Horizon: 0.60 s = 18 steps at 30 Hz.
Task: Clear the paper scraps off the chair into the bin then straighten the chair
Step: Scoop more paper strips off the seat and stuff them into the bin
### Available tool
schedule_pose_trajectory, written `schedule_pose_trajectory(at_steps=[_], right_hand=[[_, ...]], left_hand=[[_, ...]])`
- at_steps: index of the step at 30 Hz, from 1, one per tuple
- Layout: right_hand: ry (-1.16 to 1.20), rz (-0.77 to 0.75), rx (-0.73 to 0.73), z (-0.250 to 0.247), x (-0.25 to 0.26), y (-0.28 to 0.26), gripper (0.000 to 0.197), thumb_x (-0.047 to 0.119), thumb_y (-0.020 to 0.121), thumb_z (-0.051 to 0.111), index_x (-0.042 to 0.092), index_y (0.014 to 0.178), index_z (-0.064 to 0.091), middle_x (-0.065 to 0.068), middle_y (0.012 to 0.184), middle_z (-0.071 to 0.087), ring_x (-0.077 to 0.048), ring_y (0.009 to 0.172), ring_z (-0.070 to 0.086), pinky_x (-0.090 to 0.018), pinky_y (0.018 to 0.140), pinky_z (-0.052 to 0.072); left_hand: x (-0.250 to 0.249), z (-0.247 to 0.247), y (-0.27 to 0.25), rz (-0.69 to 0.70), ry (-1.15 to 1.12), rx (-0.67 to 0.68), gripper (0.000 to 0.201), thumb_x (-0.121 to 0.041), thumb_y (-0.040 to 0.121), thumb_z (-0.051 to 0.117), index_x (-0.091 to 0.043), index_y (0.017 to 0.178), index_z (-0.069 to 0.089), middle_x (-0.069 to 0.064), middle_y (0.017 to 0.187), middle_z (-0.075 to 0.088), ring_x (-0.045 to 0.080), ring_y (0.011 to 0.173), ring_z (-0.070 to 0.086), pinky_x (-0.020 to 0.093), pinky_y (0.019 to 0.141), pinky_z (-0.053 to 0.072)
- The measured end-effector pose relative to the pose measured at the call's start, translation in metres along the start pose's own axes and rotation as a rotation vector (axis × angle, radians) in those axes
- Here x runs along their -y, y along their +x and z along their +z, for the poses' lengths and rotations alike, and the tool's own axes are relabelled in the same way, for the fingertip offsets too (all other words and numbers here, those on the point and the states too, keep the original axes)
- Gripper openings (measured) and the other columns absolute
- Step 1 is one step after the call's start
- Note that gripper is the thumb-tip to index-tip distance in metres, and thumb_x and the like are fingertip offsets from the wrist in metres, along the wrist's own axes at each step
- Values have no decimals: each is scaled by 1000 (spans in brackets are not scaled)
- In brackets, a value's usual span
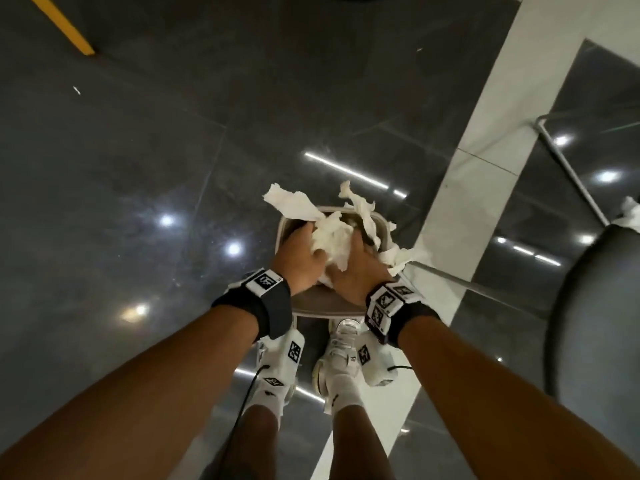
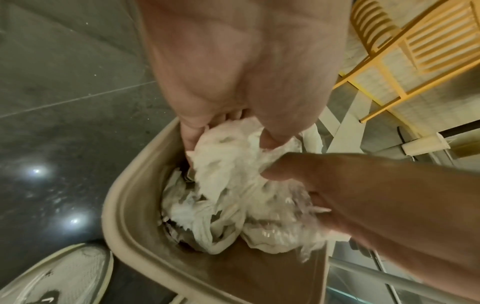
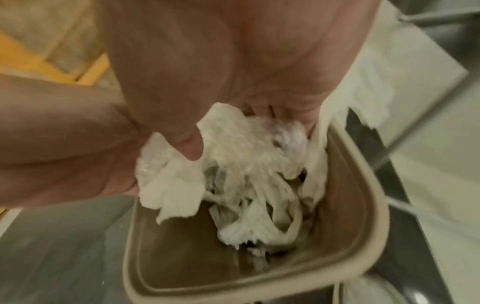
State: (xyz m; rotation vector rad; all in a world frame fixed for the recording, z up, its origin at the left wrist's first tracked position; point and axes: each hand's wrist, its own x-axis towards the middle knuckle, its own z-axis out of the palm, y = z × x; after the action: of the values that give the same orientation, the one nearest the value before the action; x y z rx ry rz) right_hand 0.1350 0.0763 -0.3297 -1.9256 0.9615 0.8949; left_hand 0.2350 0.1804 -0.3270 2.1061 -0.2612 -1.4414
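Both hands, L [image 1: 300, 258] & R [image 1: 360, 268], grip paper wad [image 1: 330, 242] over bin [image 1: 325, 303]; chair [image 1: 599, 317] just right.

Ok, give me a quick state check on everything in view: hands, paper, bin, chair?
left hand: gripping the paper wad over the bin
right hand: gripping the same wad
paper wad: bunched between both hands, partly in the bin, strips trailing over the rim
bin: upright, open, paper already inside
chair: at right, at least one paper scrap by its far edge
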Motion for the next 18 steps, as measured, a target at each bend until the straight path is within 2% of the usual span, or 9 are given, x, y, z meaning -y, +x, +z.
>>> schedule_pose_trajectory(at_steps=[2, 4, 6, 9, 11, 12, 15, 16, 18], right_hand=[[-115, -121, -66, -14, 0, -10, 89, 46, 85, 59, 25, 157, 10, -7, 162, 26, -32, 150, 22, -50, 119, 30], [-246, -215, -262, -30, 0, -16, 76, 37, 84, 63, 28, 151, 30, -5, 156, 33, -32, 145, 27, -52, 115, 35], [-220, -152, -363, -39, -11, -12, 78, 27, 80, 70, 36, 148, 33, -6, 154, 27, -35, 138, 33, -55, 108, 43], [-84, 2, -126, -44, -27, -2, 101, 25, 81, 75, 45, 154, 9, -6, 157, 14, -42, 131, 46, -52, 105, 48], [-141, -2, -57, -45, -31, 0, 108, 30, 81, 77, 44, 155, -2, -11, 155, 19, -45, 125, 54, -51, 102, 50], [-176, -29, -65, -46, -31, -1, 106, 32, 82, 75, 42, 155, -1, -15, 154, 23, -47, 124, 54, -52, 101, 50], [-215, -85, -123, -55, -25, -6, 83, 36, 89, 62, 35, 155, 13, -18, 142, 40, -48, 118, 55, -52, 98, 48], [-247, -93, -148, -57, -24, -7, 73, 35, 91, 58, 32, 153, 21, -18, 138, 44, -47, 116, 57, -51, 97, 48], [-327, -149, -234, -61, -25, -8, 52, 26, 92, 54, 23, 143, 43, -17, 133, 48, -45, 109, 61, -47, 92, 50]], left_hand=[[0, -2, 0, 8, 75, -28, 53, -10, 89, 57, -18, 140, 48, 4, 138, 58, 24, 127, 56, 40, 107, 48], [-3, -5, -1, 52, 168, -88, 55, -13, 87, 62, -20, 140, 49, 5, 142, 54, 25, 130, 54, 40, 106, 47], [-7, -9, -1, 98, 270, -155, 53, -19, 88, 63, -21, 140, 51, 6, 144, 52, 26, 133, 50, 40, 106, 46], [-11, -11, 1, 244, 409, -289, 36, -17, 86, 63, -19, 121, 59, 5, 126, 59, 28, 119, 56, 44, 93, 52], [-12, -11, 5, 328, 555, -373, 36, -12, 78, 66, -17, 114, 60, 8, 118, 56, 30, 111, 54, 43, 89, 49], [-10, -12, 7, 336, 636, -390, 43, -11, 75, 67, -18, 117, 59, 8, 120, 54, 30, 112, 52, 41, 90, 45], [0, -16, 16, 290, 769, -332, 67, -9, 74, 66, -25, 138, 51, 6, 139, 46, 31, 123, 46, 45, 96, 38], [5, -17, 20, 269, 763, -297, 65, -8, 78, 64, -25, 139, 50, 6, 141, 46, 31, 125, 47, 47, 97, 39], [12, -21, 26, 266, 743, -266, 47, -6, 87, 60, -22, 131, 58, 8, 130, 54, 34, 116, 57, 47, 96, 45]])
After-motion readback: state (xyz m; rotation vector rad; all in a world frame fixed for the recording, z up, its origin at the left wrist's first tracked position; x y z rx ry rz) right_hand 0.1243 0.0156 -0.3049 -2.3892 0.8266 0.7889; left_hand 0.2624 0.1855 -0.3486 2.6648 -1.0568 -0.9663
